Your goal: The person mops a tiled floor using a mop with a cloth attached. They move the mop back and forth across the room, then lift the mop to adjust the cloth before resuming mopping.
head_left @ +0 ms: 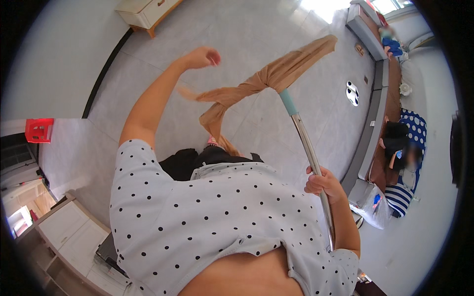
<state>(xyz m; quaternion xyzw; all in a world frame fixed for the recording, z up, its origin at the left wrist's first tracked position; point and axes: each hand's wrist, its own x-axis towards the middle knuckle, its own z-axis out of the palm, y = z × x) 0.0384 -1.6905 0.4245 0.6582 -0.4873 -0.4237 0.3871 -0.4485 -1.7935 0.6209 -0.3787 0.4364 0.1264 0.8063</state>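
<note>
One metal pole (pixel 310 148), silver, with a teal sleeve near the far end. One tan stocking-like cloth (pixel 256 81) tied or wrapped around that far end, one wide part spreading up toward the right, thinner strips hanging down and to the left over the grey tiled floor (pixel 237 34).

Two hands counted. Right hand (pixel 323 183) closed around the pole at about its middle, fingers wrapped tight on the shaft. Left hand (pixel 203 57) raised out in front, well apart from the pole, fingers curled loosely; just beside the thin end of the cloth, but cannot tell if pinching it or holding nothing.

One polka-dot shirt (pixel 207 222), white with dark dots, filling the lower middle and hiding the lower part of the pole and the feet.

Around: one red plastic crate (pixel 39 129) at the left. One pale wooden cabinet (pixel 145 12) at the top left against the wall. One pair of white slippers (pixel 352 93) on the floor at the right. One long sofa (pixel 380 64) along the right side, with another person (pixel 402 153) sitting there. One clear plastic bag (pixel 373 202) near the sofa's lower end.
</note>
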